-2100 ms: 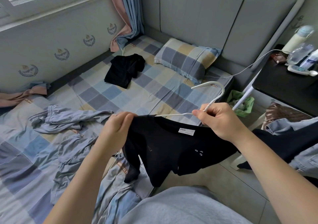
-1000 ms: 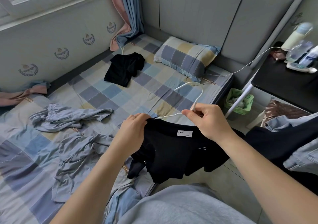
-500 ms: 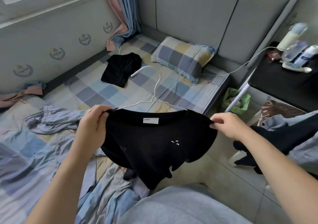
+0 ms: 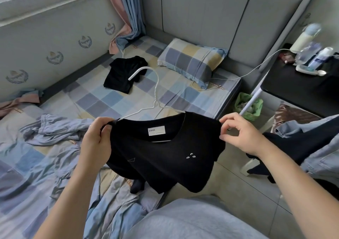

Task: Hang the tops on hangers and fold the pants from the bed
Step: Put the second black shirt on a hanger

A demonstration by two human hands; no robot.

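Note:
A black T-shirt (image 4: 165, 152) with a white neck label sits on a white wire hanger (image 4: 155, 99), whose hook points away from me over the bed. My left hand (image 4: 96, 139) grips the shirt's left shoulder. My right hand (image 4: 238, 134) pinches the right shoulder between thumb and fingers. Another black garment (image 4: 121, 75) lies folded on the checked bed (image 4: 95, 99) near the pillow. Light blue pants (image 4: 51, 128) lie crumpled at the left, and more light blue cloth (image 4: 102, 211) is in front of me.
A checked pillow (image 4: 190, 62) rests against the grey headboard. A black side table (image 4: 297, 88) at right carries bottles, with a white cable running to the bed. A green bin (image 4: 247, 104) stands on the floor. Denim and dark clothes (image 4: 311, 143) hang at right.
My right hand let go of the hanger's neck and moved out to the shirt's right shoulder. The shirt is now spread across the hanger, and the hook has swung away from me.

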